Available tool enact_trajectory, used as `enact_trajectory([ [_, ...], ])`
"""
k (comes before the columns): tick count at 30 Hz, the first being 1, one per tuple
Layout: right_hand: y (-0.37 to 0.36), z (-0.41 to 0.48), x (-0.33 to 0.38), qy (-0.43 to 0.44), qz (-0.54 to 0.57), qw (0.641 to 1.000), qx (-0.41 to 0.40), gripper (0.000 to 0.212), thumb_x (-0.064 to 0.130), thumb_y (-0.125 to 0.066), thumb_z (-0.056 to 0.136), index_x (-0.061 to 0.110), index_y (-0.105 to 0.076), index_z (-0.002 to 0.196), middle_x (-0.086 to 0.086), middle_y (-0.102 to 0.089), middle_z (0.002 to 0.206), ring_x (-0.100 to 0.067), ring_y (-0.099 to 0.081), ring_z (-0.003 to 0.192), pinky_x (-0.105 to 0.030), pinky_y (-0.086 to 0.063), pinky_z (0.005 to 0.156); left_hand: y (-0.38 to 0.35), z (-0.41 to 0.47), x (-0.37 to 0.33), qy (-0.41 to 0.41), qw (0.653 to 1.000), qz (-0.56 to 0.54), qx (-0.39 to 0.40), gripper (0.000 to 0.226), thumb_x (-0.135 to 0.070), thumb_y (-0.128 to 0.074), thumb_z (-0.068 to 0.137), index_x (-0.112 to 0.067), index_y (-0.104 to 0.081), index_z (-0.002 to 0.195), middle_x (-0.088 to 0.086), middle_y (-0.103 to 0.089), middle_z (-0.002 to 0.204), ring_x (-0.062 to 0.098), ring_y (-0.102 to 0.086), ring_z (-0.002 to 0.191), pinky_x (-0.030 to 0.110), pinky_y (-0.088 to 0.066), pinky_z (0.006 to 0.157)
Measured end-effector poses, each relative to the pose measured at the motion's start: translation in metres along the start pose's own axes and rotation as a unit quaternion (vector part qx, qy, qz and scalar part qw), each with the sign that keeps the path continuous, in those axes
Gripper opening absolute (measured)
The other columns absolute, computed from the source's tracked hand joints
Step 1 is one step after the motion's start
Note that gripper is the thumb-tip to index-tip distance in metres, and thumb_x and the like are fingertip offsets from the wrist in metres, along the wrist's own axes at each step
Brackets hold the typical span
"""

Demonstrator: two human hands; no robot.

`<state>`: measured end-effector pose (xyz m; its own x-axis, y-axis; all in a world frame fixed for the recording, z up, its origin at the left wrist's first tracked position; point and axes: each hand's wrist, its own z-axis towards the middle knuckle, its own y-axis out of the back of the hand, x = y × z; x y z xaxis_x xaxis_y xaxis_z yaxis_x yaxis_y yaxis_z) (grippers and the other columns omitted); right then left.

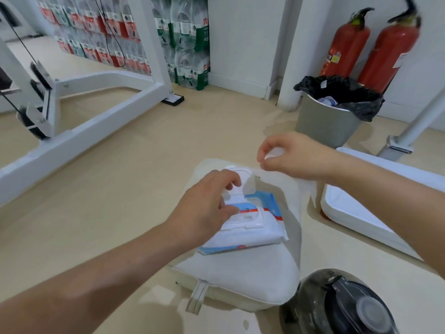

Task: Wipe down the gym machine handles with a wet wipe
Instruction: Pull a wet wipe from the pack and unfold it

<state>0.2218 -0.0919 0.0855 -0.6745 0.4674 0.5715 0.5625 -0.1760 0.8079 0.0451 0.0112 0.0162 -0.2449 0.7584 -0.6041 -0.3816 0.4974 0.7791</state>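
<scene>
A white and blue wet wipe pack (252, 231) lies on a white padded seat (240, 273) in the middle of the view. Its plastic flip lid (243, 179) stands raised. My left hand (207, 208) rests on the pack, fingers on the lid and the opening. My right hand (293, 155) hovers above and to the right of the pack, pinching a white wet wipe (308, 189) that hangs down below the wrist. No machine handle is clearly in view.
A white gym machine frame (96, 121) with black cables stands left. Stacked water bottle packs (183, 39) line the back wall. A grey bin with a black liner (332, 116) and two red fire extinguishers (375, 44) stand at right. A dark bottle (342, 307) sits bottom right.
</scene>
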Motion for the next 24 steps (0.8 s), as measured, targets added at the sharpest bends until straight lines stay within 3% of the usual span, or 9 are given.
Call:
enact_trajectory([
  [2, -0.007, 0.003, -0.007, -0.011, -0.034, 0.999, 0.006, 0.046, 0.017, -0.063, 0.085, 0.024, -0.055, 0.130, 0.005, -0.049, 0.140, -0.011, -0.043, 0.128, -0.017, -0.033, 0.093, -0.003, 0.002, -0.001, -0.011, 0.999, 0.039, 0.024, 0.030, -0.019, -0.068, 0.079, -0.036, -0.044, 0.085, -0.012, -0.050, 0.085, 0.007, -0.050, 0.067, 0.023, -0.038, 0.065],
  [4, -0.021, 0.004, -0.007, -0.008, 0.026, 0.998, 0.048, 0.053, 0.009, -0.058, 0.085, 0.024, -0.052, 0.134, 0.006, -0.046, 0.143, -0.008, -0.041, 0.129, -0.012, -0.030, 0.094, -0.005, 0.001, -0.003, -0.021, 0.996, 0.078, 0.046, 0.026, -0.020, -0.065, 0.080, -0.034, -0.044, 0.074, -0.012, -0.047, 0.075, 0.008, -0.045, 0.067, 0.021, -0.032, 0.063],
  [7, -0.021, 0.001, 0.001, 0.004, 0.134, 0.988, 0.082, 0.040, 0.004, -0.053, 0.080, 0.031, -0.073, 0.102, 0.003, -0.069, 0.109, -0.011, -0.058, 0.095, -0.020, -0.045, 0.080, 0.000, -0.005, -0.001, -0.018, 0.991, 0.135, 0.009, 0.038, -0.031, -0.066, 0.077, -0.033, -0.031, 0.064, -0.013, -0.038, 0.062, 0.009, -0.036, 0.062, 0.023, -0.026, 0.058],
  [11, -0.005, -0.012, 0.016, 0.057, -0.045, 0.974, 0.213, 0.040, 0.017, -0.050, 0.075, 0.043, -0.073, 0.093, -0.002, -0.071, 0.088, -0.020, -0.054, 0.072, -0.028, -0.048, 0.072, 0.033, -0.013, -0.002, -0.113, 0.976, 0.096, -0.157, 0.014, -0.035, -0.059, 0.077, -0.028, -0.048, 0.075, -0.012, -0.043, 0.065, 0.010, -0.037, 0.061, 0.023, -0.035, 0.058],
  [13, -0.011, -0.022, 0.025, 0.090, -0.178, 0.948, 0.249, 0.044, 0.014, -0.048, 0.080, 0.042, -0.070, 0.106, 0.008, -0.065, 0.082, -0.011, -0.053, 0.073, -0.022, -0.045, 0.072, 0.037, -0.012, 0.001, -0.132, 0.982, 0.065, -0.115, 0.014, -0.036, -0.058, 0.079, -0.024, -0.066, 0.081, -0.009, -0.055, 0.075, 0.009, -0.047, 0.069, 0.022, -0.039, 0.066],
  [16, -0.021, -0.036, 0.041, 0.120, -0.340, 0.898, 0.253, 0.045, 0.012, -0.043, 0.084, 0.034, -0.065, 0.117, 0.003, -0.065, 0.106, -0.019, -0.057, 0.093, -0.027, -0.047, 0.080, 0.016, -0.018, 0.014, -0.124, 0.987, 0.102, 0.025, 0.023, -0.046, -0.052, 0.081, -0.032, -0.070, 0.080, -0.011, -0.060, 0.083, 0.010, -0.053, 0.076, 0.025, -0.042, 0.068],
  [20, -0.046, -0.052, 0.052, 0.201, -0.461, 0.835, 0.222, 0.022, 0.009, -0.044, 0.088, 0.015, -0.042, 0.068, -0.001, -0.041, 0.067, -0.023, -0.043, 0.058, -0.027, -0.030, 0.048, -0.004, -0.020, 0.021, -0.067, 0.990, 0.085, 0.091, 0.030, -0.051, -0.039, 0.079, -0.033, -0.062, 0.087, -0.015, -0.047, 0.081, 0.007, -0.042, 0.079, 0.016, -0.033, 0.065],
  [22, -0.058, -0.058, 0.055, 0.217, -0.471, 0.825, 0.225, 0.032, 0.005, -0.046, 0.088, 0.015, -0.030, 0.062, 0.000, -0.033, 0.061, -0.016, -0.031, 0.050, -0.026, -0.022, 0.045, -0.002, -0.017, 0.018, -0.080, 0.985, 0.112, 0.104, 0.025, -0.045, -0.036, 0.080, -0.035, -0.059, 0.083, -0.016, -0.042, 0.077, 0.008, -0.038, 0.078, 0.021, -0.032, 0.065],
  [24, -0.055, -0.051, 0.049, 0.205, -0.414, 0.862, 0.210, 0.020, 0.007, -0.046, 0.087, 0.010, -0.042, 0.067, -0.002, -0.039, 0.062, -0.018, -0.037, 0.052, -0.029, -0.029, 0.046, 0.001, -0.012, 0.013, -0.086, 0.981, 0.129, 0.115, 0.014, -0.037, -0.042, 0.081, -0.036, -0.050, 0.069, -0.015, -0.041, 0.070, 0.007, -0.040, 0.074, 0.024, -0.032, 0.063],
])
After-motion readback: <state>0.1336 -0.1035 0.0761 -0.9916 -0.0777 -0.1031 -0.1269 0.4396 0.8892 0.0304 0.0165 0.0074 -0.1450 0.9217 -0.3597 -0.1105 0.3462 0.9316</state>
